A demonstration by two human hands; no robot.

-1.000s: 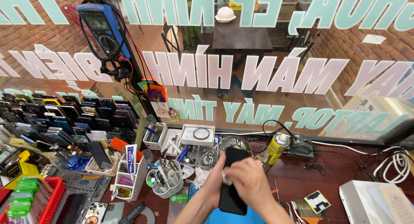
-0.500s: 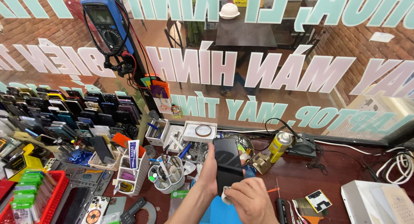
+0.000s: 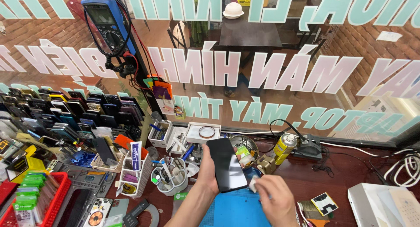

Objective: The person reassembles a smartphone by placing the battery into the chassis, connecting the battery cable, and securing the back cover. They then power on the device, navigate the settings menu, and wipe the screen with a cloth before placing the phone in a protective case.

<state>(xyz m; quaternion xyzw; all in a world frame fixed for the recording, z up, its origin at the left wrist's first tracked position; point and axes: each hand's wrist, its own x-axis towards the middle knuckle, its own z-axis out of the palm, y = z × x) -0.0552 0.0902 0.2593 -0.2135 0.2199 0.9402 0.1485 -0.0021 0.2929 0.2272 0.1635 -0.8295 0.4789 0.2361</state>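
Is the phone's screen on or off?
Off. The phone in the left hand shows a plain black glass face with only pale reflections; no picture or glow.

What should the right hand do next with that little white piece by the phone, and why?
Probably bring the white piece onto the phone's lower right edge and wipe the glass. The left hand holds the phone tilted, dark screen up, over the blue mat, and the right hand pinches the piece right at that edge. What the piece is, I cannot tell.
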